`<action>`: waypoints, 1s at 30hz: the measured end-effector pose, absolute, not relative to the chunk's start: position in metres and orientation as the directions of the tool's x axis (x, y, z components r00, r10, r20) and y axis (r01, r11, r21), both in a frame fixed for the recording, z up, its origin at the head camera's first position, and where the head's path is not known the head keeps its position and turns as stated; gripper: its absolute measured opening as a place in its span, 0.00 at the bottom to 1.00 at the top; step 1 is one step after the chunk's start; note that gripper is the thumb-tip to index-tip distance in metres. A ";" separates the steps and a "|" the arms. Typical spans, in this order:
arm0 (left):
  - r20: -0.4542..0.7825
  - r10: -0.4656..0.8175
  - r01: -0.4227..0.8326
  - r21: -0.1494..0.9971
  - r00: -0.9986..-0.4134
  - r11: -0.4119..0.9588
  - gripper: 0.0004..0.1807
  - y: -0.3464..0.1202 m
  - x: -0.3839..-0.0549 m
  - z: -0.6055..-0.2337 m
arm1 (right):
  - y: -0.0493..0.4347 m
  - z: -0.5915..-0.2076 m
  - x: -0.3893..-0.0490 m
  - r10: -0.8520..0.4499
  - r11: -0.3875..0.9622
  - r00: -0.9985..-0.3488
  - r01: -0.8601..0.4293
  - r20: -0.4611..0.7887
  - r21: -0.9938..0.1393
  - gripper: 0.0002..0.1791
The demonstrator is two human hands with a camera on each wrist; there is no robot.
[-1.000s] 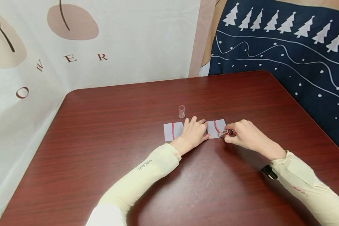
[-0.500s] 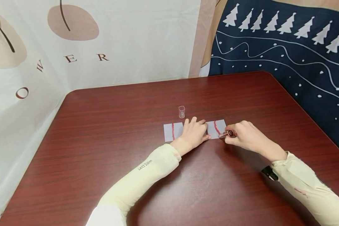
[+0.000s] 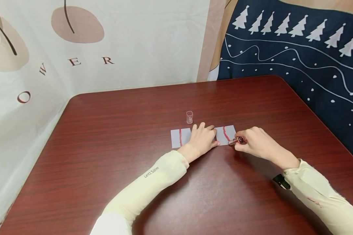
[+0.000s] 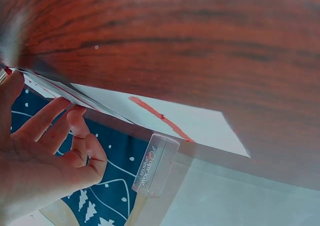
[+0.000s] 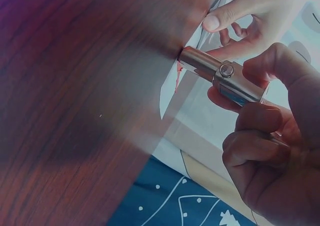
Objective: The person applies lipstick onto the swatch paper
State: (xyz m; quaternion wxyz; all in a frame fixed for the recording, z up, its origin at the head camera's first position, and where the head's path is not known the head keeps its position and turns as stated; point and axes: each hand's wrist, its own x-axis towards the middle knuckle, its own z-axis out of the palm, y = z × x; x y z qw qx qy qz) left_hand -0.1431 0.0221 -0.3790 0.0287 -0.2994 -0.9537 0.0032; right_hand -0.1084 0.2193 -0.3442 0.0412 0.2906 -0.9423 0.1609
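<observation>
Right hand pinches a shiny, red-tipped lipstick at a red-streaked card; left hand, fingers spread, touches the card.

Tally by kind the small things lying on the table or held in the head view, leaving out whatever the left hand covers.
Pale, square, red-streaked paper cards: 2
Clear plastic cap: 1
Shiny rose-brown metallic tube: 1
Total: 4
</observation>
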 end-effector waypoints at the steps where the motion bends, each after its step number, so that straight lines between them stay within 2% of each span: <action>1: 0.052 0.571 0.570 -0.024 -0.819 0.821 0.24 0.022 -0.143 -0.379 | 0.219 -0.344 -0.108 -0.535 0.779 -0.827 -0.562 0.174 -0.278 0.03; 30: 0.054 0.566 0.566 -0.027 -0.822 0.824 0.25 0.022 -0.142 -0.379 | 0.218 -0.344 -0.108 -0.525 0.781 -0.829 -0.559 0.193 -0.280 0.02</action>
